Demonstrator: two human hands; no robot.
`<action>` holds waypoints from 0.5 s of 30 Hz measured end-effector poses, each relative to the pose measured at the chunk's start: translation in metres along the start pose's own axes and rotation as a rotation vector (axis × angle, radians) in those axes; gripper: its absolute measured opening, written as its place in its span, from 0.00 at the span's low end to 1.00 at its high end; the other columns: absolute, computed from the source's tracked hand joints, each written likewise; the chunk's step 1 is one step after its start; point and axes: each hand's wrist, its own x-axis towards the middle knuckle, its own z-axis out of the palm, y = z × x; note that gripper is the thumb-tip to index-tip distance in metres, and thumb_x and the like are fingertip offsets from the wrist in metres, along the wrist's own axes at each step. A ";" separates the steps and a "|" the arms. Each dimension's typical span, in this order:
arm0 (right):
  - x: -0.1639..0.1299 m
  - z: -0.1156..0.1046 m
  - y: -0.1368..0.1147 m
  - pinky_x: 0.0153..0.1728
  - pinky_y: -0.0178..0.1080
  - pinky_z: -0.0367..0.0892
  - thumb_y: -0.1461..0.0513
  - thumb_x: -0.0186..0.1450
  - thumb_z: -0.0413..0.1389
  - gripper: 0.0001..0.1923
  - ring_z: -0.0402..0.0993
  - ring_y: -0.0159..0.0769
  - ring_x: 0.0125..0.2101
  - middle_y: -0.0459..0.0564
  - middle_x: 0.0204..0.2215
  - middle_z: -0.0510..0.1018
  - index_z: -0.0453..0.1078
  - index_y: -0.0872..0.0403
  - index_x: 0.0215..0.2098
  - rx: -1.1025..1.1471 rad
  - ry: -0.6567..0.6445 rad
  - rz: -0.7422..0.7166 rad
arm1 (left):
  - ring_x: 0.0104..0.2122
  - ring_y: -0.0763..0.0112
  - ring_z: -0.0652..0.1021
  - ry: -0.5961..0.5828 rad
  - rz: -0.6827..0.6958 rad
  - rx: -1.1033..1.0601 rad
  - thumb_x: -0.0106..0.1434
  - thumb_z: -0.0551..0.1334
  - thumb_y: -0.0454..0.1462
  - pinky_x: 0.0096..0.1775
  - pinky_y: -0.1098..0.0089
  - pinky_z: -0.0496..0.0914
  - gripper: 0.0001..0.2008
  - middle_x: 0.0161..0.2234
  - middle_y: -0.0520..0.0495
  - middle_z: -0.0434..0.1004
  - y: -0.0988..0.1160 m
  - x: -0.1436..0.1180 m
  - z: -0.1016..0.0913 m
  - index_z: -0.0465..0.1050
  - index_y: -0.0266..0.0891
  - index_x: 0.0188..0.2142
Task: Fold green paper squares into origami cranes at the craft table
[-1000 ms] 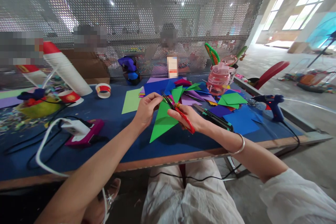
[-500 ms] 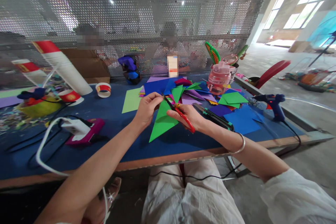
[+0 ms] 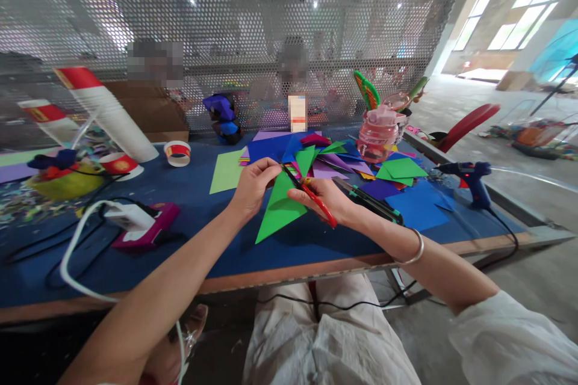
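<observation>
With the left hand (image 3: pixel 251 190) pinching the green paper (image 3: pixel 279 210) taut, the right hand (image 3: pixel 326 200) (fingers through the red scissors (image 3: pixel 311 197)) should probably cut in short, steady snips.

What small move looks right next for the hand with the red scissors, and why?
Probably close the scissors and ease them forward. The right hand has their blades at the top edge of the green paper, which the left hand pinches near its upper corner, above the blue table.

hands (image 3: pixel 289 189): 2 | scissors (image 3: pixel 311 195): 1 | glue gun (image 3: pixel 469 179): 1 | pink bottle (image 3: pixel 374 137): 1 | tape roll (image 3: pixel 177 154): 1
</observation>
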 end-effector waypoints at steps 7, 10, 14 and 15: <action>0.000 0.001 0.000 0.22 0.33 0.46 0.31 0.62 0.53 0.34 0.53 0.26 0.20 0.39 0.18 0.55 0.54 0.50 0.24 0.005 0.002 0.001 | 0.20 0.76 0.58 -0.016 0.015 0.018 0.50 0.69 0.40 0.24 0.70 0.52 0.10 0.19 0.56 0.59 0.001 0.000 0.000 0.70 0.41 0.21; 0.001 0.001 0.001 0.22 0.33 0.46 0.29 0.61 0.52 0.36 0.52 0.26 0.21 0.39 0.18 0.54 0.54 0.50 0.23 -0.010 0.014 -0.008 | 0.20 0.77 0.58 -0.016 0.019 0.019 0.49 0.69 0.40 0.24 0.71 0.52 0.10 0.19 0.56 0.59 0.001 0.000 0.000 0.70 0.40 0.21; 0.005 0.001 0.001 0.23 0.33 0.46 0.26 0.58 0.50 0.39 0.49 0.25 0.22 0.38 0.18 0.54 0.53 0.51 0.21 -0.042 0.038 -0.026 | 0.20 0.78 0.59 -0.021 0.012 0.010 0.48 0.69 0.41 0.24 0.72 0.52 0.11 0.18 0.57 0.60 0.001 0.000 0.000 0.70 0.40 0.21; 0.005 0.001 0.001 0.23 0.33 0.46 0.26 0.57 0.50 0.39 0.49 0.25 0.22 0.38 0.18 0.53 0.53 0.51 0.21 -0.051 0.042 -0.031 | 0.20 0.78 0.59 -0.021 0.010 0.006 0.48 0.69 0.41 0.24 0.72 0.53 0.11 0.18 0.57 0.60 0.001 0.000 0.000 0.70 0.39 0.20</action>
